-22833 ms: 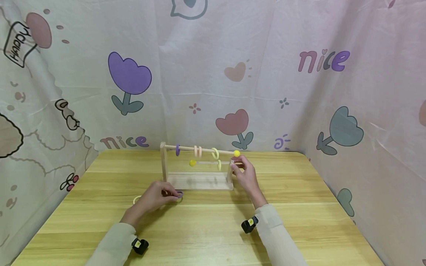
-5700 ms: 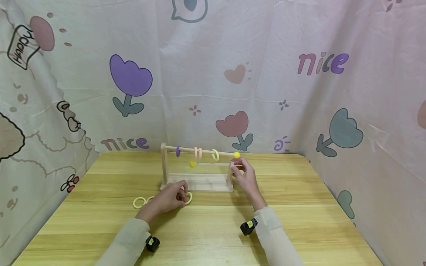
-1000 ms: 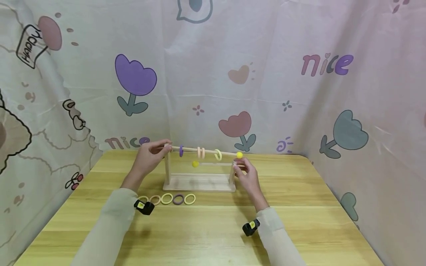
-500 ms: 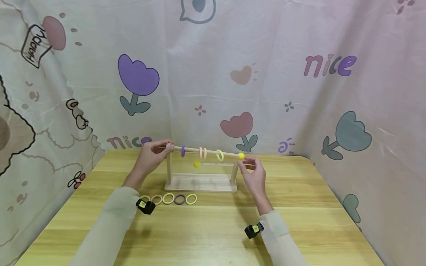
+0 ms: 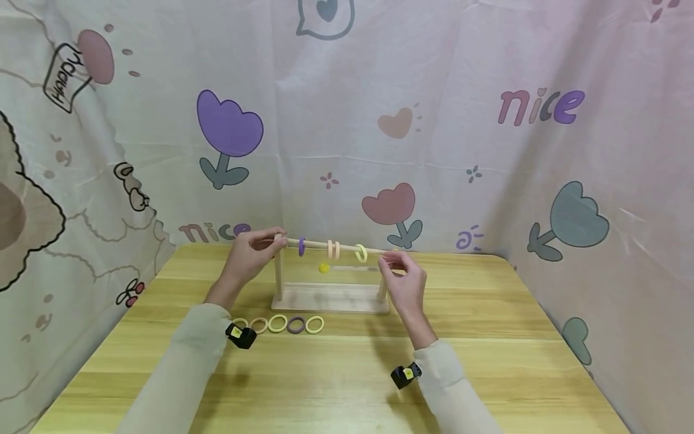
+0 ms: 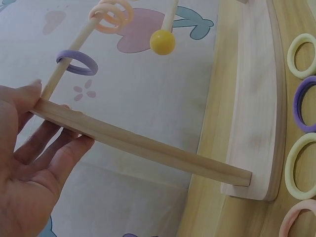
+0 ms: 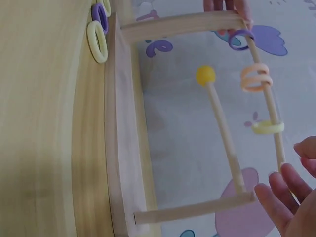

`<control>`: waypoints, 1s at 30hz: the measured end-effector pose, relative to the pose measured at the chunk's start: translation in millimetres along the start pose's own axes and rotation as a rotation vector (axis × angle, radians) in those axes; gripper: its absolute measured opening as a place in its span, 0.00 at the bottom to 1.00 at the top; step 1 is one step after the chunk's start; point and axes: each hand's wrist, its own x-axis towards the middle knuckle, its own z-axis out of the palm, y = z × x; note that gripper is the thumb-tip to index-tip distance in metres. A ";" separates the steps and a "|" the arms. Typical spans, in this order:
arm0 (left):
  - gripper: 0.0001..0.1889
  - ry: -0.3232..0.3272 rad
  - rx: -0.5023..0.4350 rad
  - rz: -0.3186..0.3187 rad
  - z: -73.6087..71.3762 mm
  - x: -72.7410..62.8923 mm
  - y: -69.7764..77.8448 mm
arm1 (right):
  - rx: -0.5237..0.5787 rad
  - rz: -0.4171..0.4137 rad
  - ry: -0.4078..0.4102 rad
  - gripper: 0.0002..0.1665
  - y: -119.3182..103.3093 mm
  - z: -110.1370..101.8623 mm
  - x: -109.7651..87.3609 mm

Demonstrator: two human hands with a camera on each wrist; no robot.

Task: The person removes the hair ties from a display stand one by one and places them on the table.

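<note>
A wooden stand (image 5: 331, 306) has a tall left post (image 6: 148, 144) and a shorter right post (image 7: 192, 208). My left hand (image 5: 246, 259) grips the top of the tall post. From it an upper rod (image 5: 347, 247) runs right, bearing a purple ring (image 5: 301, 246), two peach rings (image 7: 256, 88) and a pale yellow ring (image 7: 268, 128). A lower rod (image 7: 224, 131), ending in a yellow ball (image 7: 206, 75), bears no rings. My right hand (image 5: 409, 286) is at the upper rod's right end, thumb apart from the fingers, which mostly hide the end ball.
In front of the stand, several rings lie in a row on the wooden table (image 5: 347, 386), among them a purple ring (image 6: 297, 103) and a pale yellow ring (image 6: 292, 59). My left wrist camera (image 5: 241, 336) partly covers the row's left end. A patterned curtain (image 5: 325, 120) hangs behind.
Rings from the lower rod now lie in the table row. My left hand went from the row to the tall post's top. My right hand has left the short post and risen to the upper rod's end.
</note>
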 end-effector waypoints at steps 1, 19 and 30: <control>0.20 -0.001 -0.001 -0.003 0.3 -0.5 -0.3 | -0.003 -0.004 -0.007 0.08 -2.3 2.0 -1.2; 0.21 0.008 0.006 -0.004 0.6 0.6 0.6 | -0.004 -0.061 -0.040 0.08 2.2 21.5 1.6; 0.22 0.003 -0.003 -0.020 -0.6 -0.9 2.0 | -0.013 -0.081 -0.028 0.11 1.5 28.1 1.3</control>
